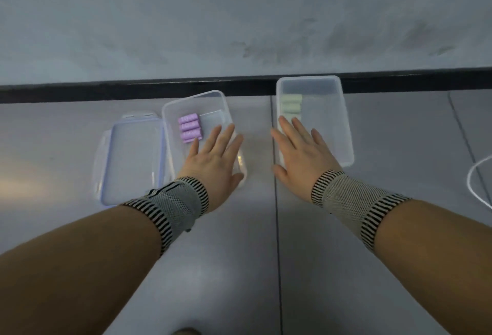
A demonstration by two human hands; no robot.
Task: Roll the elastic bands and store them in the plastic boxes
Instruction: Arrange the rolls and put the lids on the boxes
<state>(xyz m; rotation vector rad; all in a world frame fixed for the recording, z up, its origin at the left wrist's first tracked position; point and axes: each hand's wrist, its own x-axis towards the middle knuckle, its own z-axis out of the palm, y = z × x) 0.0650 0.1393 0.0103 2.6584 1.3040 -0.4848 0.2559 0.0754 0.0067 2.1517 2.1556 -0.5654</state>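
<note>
Two clear plastic boxes stand on the grey table. The left box (170, 111) holds several rolled purple bands (189, 127) in a row along its left side. The right box (346, 127) holds rolled pale green bands (291, 104) in its far left corner. My left hand (215, 159) is spread flat, fingers straight, over the near part of the left box. My right hand (300, 153) is spread flat over the near left part of the right box. Neither hand holds anything.
A clear lid with a lilac rim (130, 159) lies flat to the left of the left box. A white cable (476, 183) curves in at the right edge. A black strip (80, 91) marks the table's far edge, with a grey wall beyond.
</note>
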